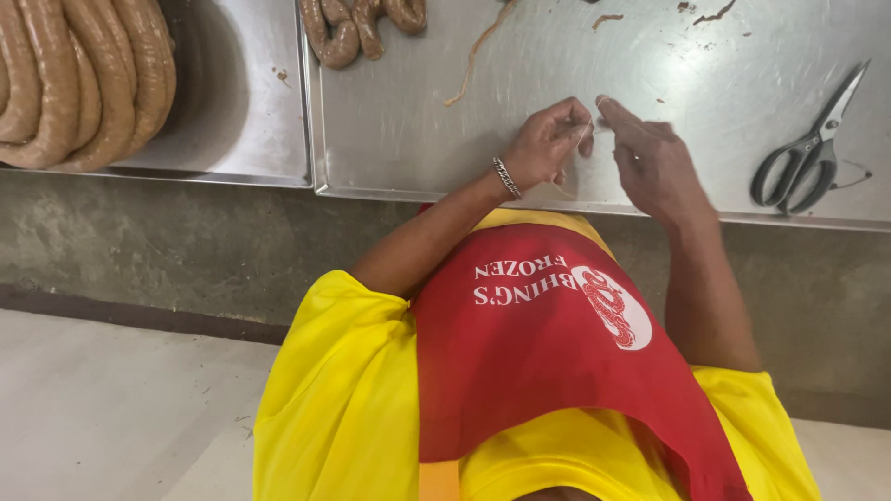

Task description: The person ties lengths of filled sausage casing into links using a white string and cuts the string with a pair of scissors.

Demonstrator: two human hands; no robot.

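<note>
The left hand (548, 144), a chain bracelet (506, 177) on its wrist, is closed in a fingertip pinch on a thin pale strand (587, 133) above the steel table (418, 139), and the right hand (652, 162) meets it at 3 o'clock with fingertips pinching the same strand. Scissors (806, 158) lie closed at 3 o'clock, well apart from the hands; a loose strip of casing (473, 56) lies at 11 o'clock. Coiled sausage links (357, 26) sit at 11 o'clock, with a larger sausage coil (83, 79) on a separate tray (241, 121) at 9 o'clock.
</note>
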